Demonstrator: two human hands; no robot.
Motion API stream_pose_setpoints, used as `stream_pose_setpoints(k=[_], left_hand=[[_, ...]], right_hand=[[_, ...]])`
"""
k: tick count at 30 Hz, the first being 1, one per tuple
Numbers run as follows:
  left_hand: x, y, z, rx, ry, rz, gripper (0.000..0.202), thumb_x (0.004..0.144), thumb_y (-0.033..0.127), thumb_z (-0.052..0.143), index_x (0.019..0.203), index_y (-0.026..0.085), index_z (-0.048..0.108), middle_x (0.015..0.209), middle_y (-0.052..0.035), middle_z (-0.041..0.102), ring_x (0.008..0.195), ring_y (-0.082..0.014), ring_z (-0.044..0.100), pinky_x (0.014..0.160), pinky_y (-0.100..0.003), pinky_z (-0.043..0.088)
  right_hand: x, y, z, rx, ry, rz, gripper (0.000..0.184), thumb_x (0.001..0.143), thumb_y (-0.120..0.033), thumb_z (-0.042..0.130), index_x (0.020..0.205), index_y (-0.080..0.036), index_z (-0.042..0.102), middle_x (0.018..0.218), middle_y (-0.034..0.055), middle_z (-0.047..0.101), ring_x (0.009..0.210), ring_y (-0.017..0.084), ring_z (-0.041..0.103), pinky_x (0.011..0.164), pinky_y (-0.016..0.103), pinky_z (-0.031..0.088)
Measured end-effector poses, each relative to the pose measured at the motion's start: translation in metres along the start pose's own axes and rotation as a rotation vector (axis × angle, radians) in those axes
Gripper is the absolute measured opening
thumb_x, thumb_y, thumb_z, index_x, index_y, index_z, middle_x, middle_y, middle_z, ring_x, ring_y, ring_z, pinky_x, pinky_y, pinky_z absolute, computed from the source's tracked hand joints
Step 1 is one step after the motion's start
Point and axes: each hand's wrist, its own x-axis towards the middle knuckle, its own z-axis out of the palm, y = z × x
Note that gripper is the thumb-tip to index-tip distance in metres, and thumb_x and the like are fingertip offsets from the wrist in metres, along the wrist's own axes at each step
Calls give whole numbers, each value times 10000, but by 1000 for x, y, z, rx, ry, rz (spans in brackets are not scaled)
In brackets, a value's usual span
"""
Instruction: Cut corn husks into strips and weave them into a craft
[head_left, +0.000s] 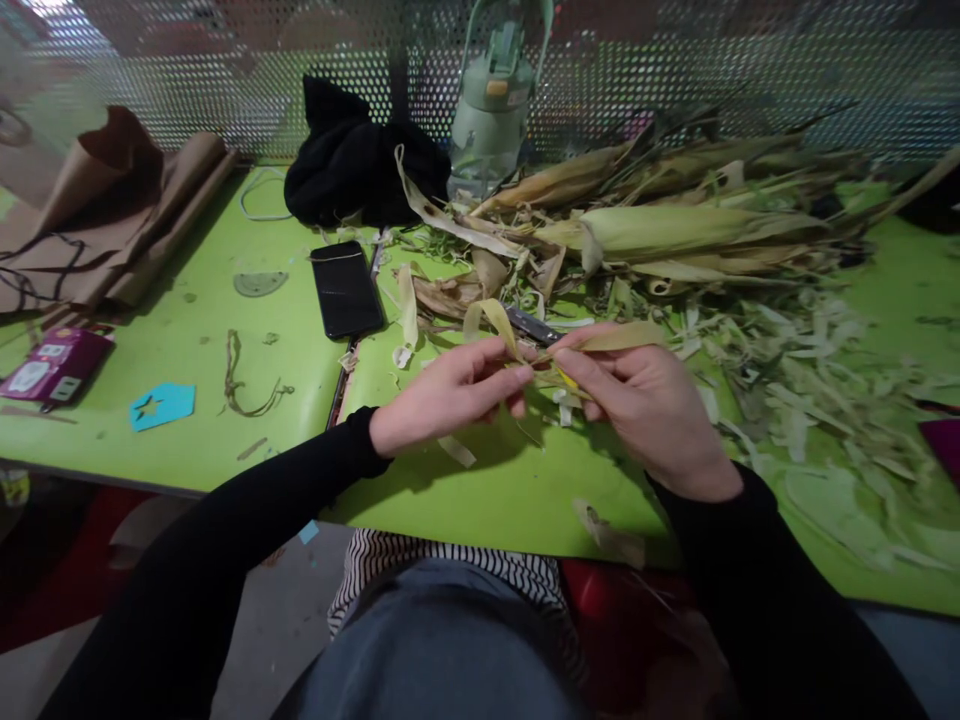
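Near the table's front edge, my left hand [457, 390] pinches a pale yellow corn husk strip [495, 315], which loops up above the fingers. My right hand [652, 405] pinches husk too, its fingertips almost meeting those of the left. From the right fingers a flat length of husk sticks out to the right. A dark metal tool [532, 325] shows just behind the hands, partly covered; a small yellow bit peeks out under the right fingers. Beyond lies a pile of dried corn husks [667, 230].
Shredded husk scraps [840, 400] cover the right side. A phone [347, 290], black cloth [360, 160] and green water bottle [491, 115] stand or lie behind. Leftward are brown paper [142, 210], a purple box [56, 365] and a blue cutout [161, 406]. Perforated mesh [262, 80] bounds the table's back.
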Motion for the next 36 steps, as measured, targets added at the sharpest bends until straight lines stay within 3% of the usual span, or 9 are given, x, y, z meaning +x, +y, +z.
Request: stream_pose_setpoints(k=[5, 8, 12, 14, 17, 20, 26, 31, 36], left_hand=[[6, -4, -1, -95, 109, -51, 111, 971, 203, 558, 1011, 112, 609, 727, 38, 648, 495, -24, 485, 489, -166, 385], [11, -7, -3, -306, 217, -46, 94, 967, 197, 586, 934, 111, 602, 761, 5, 701, 564, -34, 569, 557, -163, 440], [18, -8, -8, -672, 302, -80, 147, 1006, 121, 490, 926, 102, 612, 814, -31, 731, 707, -58, 669, 707, -186, 520], [19, -7, -8, -767, 308, -75, 180, 1013, 106, 465, 923, 94, 620, 818, -40, 735, 711, -57, 675, 744, -190, 530], [18, -8, -6, -807, 295, -50, 152, 996, 97, 493, 901, 106, 612, 790, -36, 733, 712, -69, 682, 771, -209, 535], [19, -13, -4, -733, 217, -29, 109, 967, 85, 538, 885, 116, 604, 738, -12, 713, 683, -80, 673, 768, -235, 529], [22, -18, -8, -552, 59, 7, 44, 954, 132, 575, 930, 109, 604, 783, -11, 705, 737, -95, 695, 869, -309, 529], [18, -18, -7, -315, 23, 55, 88, 931, 190, 619, 959, 109, 597, 824, -24, 700, 770, -100, 667, 821, -289, 523], [17, -26, -1, 76, 150, 132, 217, 851, 307, 725, 913, 130, 616, 675, 22, 617, 647, -109, 581, 618, -240, 458]], right_hand=[[1, -3, -2, -4, -61, 58, 360, 868, -535, 684, 1023, -213, 720, 639, -14, 629, 519, 133, 560, 463, 263, 404], [1, 1, -2, -233, -61, -32, 361, 882, -515, 677, 1061, -204, 716, 720, 30, 696, 622, 181, 618, 541, 306, 455], [-1, 12, 11, -758, 258, -632, 242, 900, -304, 695, 1133, -245, 672, 1069, 91, 732, 971, 265, 649, 813, 418, 483], [-3, 17, 23, -940, 219, -949, 260, 912, -166, 640, 1153, -262, 657, 1060, 69, 725, 982, 245, 628, 818, 399, 468], [-4, 21, 39, -987, 37, -1128, 250, 940, -106, 553, 1102, -247, 681, 984, 54, 723, 878, 202, 615, 729, 345, 461], [-2, 19, 45, -754, 69, -1061, 147, 957, -181, 574, 1005, -267, 683, 905, 19, 716, 811, 180, 625, 716, 327, 492], [5, 15, 28, -520, 371, -701, 62, 978, -245, 571, 1011, -239, 623, 947, 64, 683, 903, 226, 659, 793, 388, 535], [5, 16, 24, -398, 317, -466, 174, 989, -404, 541, 945, -248, 605, 826, 27, 681, 682, 175, 625, 637, 322, 524], [3, 16, 25, -307, 251, -348, 220, 979, -439, 541, 945, -230, 604, 799, 30, 675, 655, 170, 621, 627, 319, 527]])
